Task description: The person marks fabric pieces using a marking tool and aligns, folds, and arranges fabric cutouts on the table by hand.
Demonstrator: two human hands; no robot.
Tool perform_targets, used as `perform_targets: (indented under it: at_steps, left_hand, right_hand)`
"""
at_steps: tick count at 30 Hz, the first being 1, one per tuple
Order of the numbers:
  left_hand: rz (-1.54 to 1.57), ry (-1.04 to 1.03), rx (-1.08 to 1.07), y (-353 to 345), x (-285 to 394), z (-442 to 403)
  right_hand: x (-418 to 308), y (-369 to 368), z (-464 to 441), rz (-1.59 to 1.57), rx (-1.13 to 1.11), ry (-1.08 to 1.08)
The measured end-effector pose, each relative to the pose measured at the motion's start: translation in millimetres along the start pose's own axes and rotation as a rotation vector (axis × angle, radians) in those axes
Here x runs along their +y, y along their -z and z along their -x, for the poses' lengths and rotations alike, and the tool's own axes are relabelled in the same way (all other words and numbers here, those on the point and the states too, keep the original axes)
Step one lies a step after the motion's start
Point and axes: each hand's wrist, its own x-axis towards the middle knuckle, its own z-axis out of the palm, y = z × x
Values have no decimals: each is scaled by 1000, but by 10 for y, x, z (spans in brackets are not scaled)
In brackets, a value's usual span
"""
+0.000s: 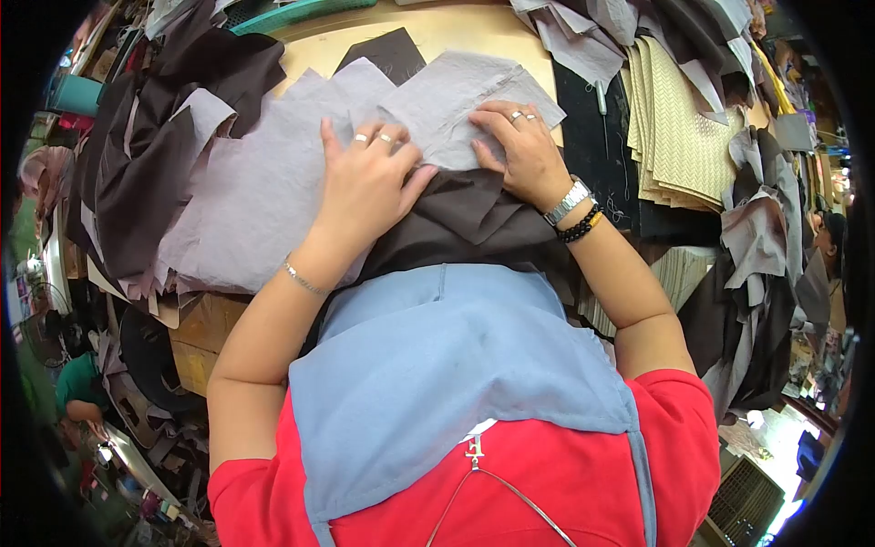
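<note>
Left hand (365, 173) first, since it's front and centre on my feed: palm down on pale cloth, fingers spread and loosely bent, thumb angled in toward the right hand (529, 155). That one I've got just across from it, fingers curled with a clear gap between thumb and index, resting on the grey top piece (447, 87). Honestly can't tell if any fabric is pinched under either set of fingertips.

So the grey top piece runs under the right hand and spreads out beyond both hands, kinda wrinkled. Off to the left of the left hand I see a big grey sheet (246, 196), and just below the hands some dark fabric (437, 228) bunches up against the blue apron (456, 346). Another dark scrap (387, 55) pokes out past the fingertips, lying on the yellowish bench (474, 27).

Further left of the left hand there's a heap of dark cloth (137, 146). To the right of the right hand I've got a white-handled tool (601, 100) lying on something black, then a stack of cream woven-look sheets (679, 128). Right wrist is wearing a metal watch (570, 202), btw.
</note>
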Motion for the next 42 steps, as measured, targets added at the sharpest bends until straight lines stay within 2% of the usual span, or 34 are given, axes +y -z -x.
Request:
perform_targets:
  at_steps: [4,10,16,19,22,25,28,31,42]
  left_hand:
    - [-42,-73,58,-112,59,-307]
    - [-56,-34,-45,-267,7,-461]
    - [-172,-200,-19,-233,32,-508]
    - [-185,-205,18,-256,33,-546]
    - [-69,-66,63,-344,-3,-551]
    - [144,200,-92,-328,-50,-562]
    - [63,-7,69,-338,-41,-454]
    - [-2,-123,32,-220,-28,-295]
    - [-35,-125,-53,-57,-187,-69]
  right_hand:
    - [21,-39,-12,-18,8,-27]
    - [-25,18,-4,-37,53,35]
    - [5,-41,11,-74,68,37]
    - [4,-43,2,-92,69,33]
    - [4,-59,9,-40,98,36]
    - [3,-50,-5,-39,92,35]
    - [-39,3,-34,-29,83,36]
    - [-8,-20,-31,-13,62,96]
    - [38,21,-57,52,-55,139]
